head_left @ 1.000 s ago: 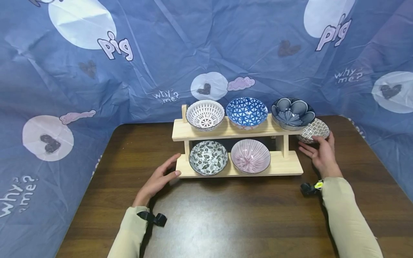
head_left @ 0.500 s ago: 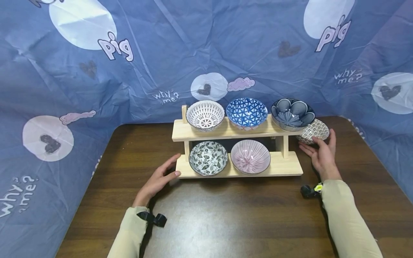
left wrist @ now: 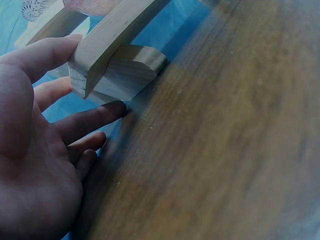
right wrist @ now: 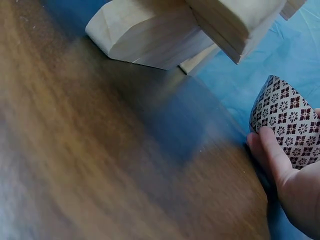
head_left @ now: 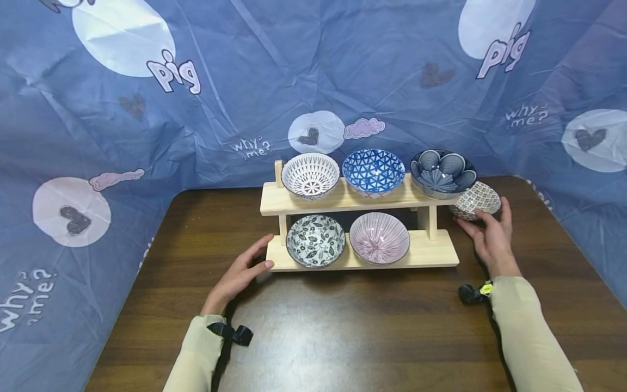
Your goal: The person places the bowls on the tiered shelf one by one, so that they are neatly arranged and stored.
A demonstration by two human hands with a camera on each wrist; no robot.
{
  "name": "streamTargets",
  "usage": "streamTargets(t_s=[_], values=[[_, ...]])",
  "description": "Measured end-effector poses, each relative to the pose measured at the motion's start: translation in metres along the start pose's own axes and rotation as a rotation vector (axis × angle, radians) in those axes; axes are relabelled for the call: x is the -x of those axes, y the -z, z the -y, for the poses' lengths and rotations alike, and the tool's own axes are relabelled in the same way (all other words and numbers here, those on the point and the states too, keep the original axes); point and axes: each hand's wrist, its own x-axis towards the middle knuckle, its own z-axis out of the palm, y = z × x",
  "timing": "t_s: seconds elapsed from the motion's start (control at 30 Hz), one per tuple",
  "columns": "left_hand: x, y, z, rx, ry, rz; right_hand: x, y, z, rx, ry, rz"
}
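Note:
A small bowl (head_left: 475, 200) with a brown lattice-and-flower pattern is at the right end of the wooden two-tier rack (head_left: 362, 266). My right hand (head_left: 493, 242) holds it, with the thumb at its near side and fingers around it; the right wrist view shows its patterned outside (right wrist: 290, 117) close up. My left hand (head_left: 239, 275) touches the left end of the rack's lower shelf with fingers extended and spread. On that shelf sit a leaf-patterned bowl (head_left: 315, 240) and a purple-striped bowl (head_left: 379, 238).
The upper shelf carries a white-and-black bowl (head_left: 311, 175), a blue triangle-patterned bowl (head_left: 374, 170) and a dark blue bowl (head_left: 443, 173), which partly covers the held bowl. The rack stands on a brown wooden table (head_left: 362, 332). Blue printed cloth (head_left: 235, 81) hangs behind and at both sides.
Almost nothing differs. The right hand and wrist have shifted very slightly toward the front, still holding the patterned bowl. The left hand stays at the rack's end.

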Motion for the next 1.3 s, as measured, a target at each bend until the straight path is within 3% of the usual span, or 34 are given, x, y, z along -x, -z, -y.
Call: streamTargets(t_s=[1.3], values=[[0.001,0.000,0.001,0.003,0.000,0.000,0.032,0.009,0.026,-0.072,0.023,0.082]])
